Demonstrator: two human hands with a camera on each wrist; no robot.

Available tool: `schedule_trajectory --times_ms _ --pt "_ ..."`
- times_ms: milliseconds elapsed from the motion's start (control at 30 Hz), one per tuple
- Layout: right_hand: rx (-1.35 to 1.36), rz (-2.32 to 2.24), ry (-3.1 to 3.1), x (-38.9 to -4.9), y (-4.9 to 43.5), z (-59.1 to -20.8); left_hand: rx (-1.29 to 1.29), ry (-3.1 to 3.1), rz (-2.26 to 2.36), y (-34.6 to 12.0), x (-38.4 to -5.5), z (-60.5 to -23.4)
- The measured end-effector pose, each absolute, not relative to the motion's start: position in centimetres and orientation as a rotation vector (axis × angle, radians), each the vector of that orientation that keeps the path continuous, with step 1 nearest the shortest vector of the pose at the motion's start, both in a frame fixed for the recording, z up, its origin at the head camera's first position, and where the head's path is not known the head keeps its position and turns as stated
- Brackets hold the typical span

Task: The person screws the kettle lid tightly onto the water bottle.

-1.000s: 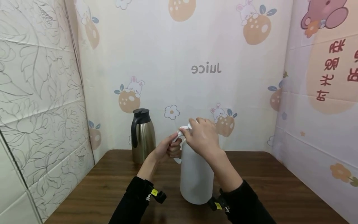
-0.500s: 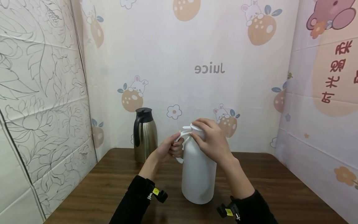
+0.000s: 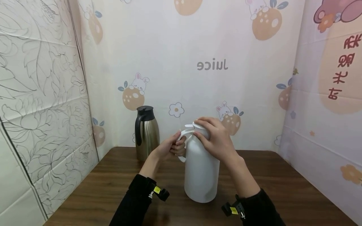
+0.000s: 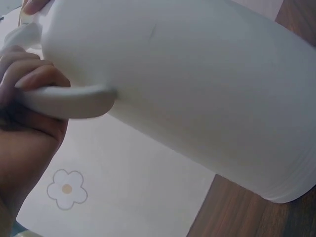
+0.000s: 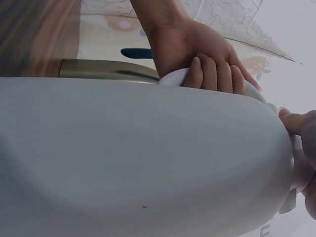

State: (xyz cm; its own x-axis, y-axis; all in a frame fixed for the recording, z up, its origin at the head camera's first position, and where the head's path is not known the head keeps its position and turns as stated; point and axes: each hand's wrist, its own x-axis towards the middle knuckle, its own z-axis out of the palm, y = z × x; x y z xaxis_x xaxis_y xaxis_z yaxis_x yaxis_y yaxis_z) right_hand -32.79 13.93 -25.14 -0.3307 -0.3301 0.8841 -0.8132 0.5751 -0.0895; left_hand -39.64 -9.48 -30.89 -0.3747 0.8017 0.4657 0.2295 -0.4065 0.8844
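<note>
A white vacuum jug point(image 3: 201, 175) stands upright on the wooden table, its side filling much of both wrist views. My left hand point(image 3: 169, 148) grips the jug's curved handle point(image 4: 74, 101), fingers wrapped through it and the thumb along its top. Over the mouth, my right hand point(image 3: 219, 138) holds the white lid point(image 3: 202, 128) with its thumb at the near side and fingers over the far side. A small flat tab point(image 3: 188, 125) sticks out to the left beside the lid. Part of the lid is hidden under the right hand.
A gold-brown metal vacuum jug point(image 3: 147, 138) with a black lid and handle stands at the back left of the table point(image 3: 268, 182). Printed cloth walls point(image 3: 181, 88) enclose the table at the back and both sides.
My right hand has turned about the lid, its wrist swinging to the right, so more of the lid shows. My left hand keeps its grip on the handle and the jug stays in place.
</note>
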Motion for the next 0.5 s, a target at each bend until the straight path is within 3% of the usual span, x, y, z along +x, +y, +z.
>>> schedule_trajectory --times_ms 500 --pt "1.083 0.719 -1.9 -34.1 17.4 -24.2 1.478 1.493 1.51 -8.9 -38.3 -29.4"
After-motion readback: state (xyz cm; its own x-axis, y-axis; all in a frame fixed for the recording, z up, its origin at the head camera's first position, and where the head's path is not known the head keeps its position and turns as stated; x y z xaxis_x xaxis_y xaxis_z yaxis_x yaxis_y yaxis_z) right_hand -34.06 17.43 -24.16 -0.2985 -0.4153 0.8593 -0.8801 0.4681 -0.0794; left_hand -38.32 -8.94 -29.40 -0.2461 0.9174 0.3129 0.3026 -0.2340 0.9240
